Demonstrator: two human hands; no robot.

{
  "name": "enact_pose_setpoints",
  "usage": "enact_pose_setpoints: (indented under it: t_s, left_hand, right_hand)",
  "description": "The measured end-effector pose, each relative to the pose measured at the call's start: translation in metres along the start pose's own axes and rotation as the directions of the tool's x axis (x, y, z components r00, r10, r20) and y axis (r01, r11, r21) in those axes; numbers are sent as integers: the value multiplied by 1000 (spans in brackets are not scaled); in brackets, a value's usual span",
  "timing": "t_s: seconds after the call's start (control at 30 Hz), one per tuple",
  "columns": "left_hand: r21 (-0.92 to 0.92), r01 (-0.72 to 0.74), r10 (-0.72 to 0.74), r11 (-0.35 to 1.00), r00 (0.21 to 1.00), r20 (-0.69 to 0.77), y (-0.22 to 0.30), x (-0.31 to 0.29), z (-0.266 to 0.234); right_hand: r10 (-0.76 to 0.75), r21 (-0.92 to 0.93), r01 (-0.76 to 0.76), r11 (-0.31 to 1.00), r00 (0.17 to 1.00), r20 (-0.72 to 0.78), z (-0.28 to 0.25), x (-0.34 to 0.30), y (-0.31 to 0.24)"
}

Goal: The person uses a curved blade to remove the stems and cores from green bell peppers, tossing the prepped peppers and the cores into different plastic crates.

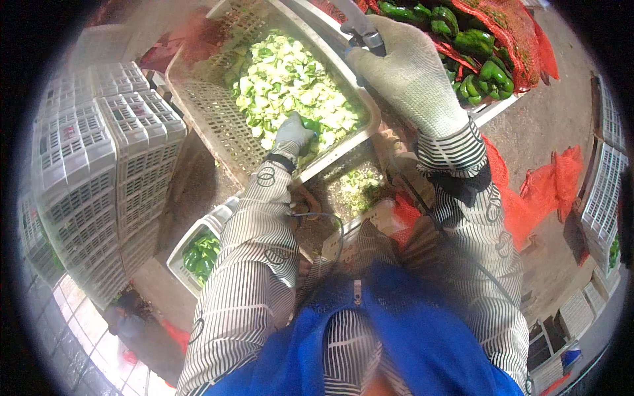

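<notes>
My left hand, in a grey glove, is closed round a green pepper that is mostly hidden by the fingers. It is over the near side of a white perforated crate, where a heap of pale green cut pepper pieces lies. My right hand, in a pale knit glove, is raised beyond the crate's right rim. Its fingers are closed on a knife, whose blade points up and left. Right of that hand, whole green peppers lie in and around a red mesh sack.
Tall stacks of white slatted crates stand on the left. A small white bin of green peppers is beside my left forearm. Pepper scraps lie below the crate. Red mesh lies on the right, with another white crate beyond.
</notes>
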State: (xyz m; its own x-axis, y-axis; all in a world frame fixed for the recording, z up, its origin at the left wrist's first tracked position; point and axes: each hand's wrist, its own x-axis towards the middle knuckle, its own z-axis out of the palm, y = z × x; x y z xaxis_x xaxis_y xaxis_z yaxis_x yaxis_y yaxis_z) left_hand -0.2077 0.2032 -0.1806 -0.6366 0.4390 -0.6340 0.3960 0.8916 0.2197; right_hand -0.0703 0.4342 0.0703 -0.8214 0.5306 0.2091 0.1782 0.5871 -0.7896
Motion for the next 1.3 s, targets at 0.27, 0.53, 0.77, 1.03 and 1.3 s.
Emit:
enact_pose_setpoints:
  t_s: [0.27,0.53,0.77,1.03,1.3]
  left_hand:
    - [-566,-536,361,626,843,-399,57,-110,-122]
    - [-700,-653,458,289,736,-498,75,-242,-162]
    - [-693,-689,31,-211,704,-710,45,-256,-140]
    - [-703,-669,-191,-243,743,-641,17,-248,-123]
    - [-760,-637,15,-129,765,-644,-2,-257,-115]
  right_hand:
    - [99,219,-134,966,982,164,-11,-9,0]
    - [-39,648,-439,623,809,586,15,-37,-42]
    - [-134,462,-171,870,820,556,66,-60,-104]
    - [-229,339,25,941,784,577,96,-68,-123]
    - [-197,365,-57,929,759,620,97,-76,-133]
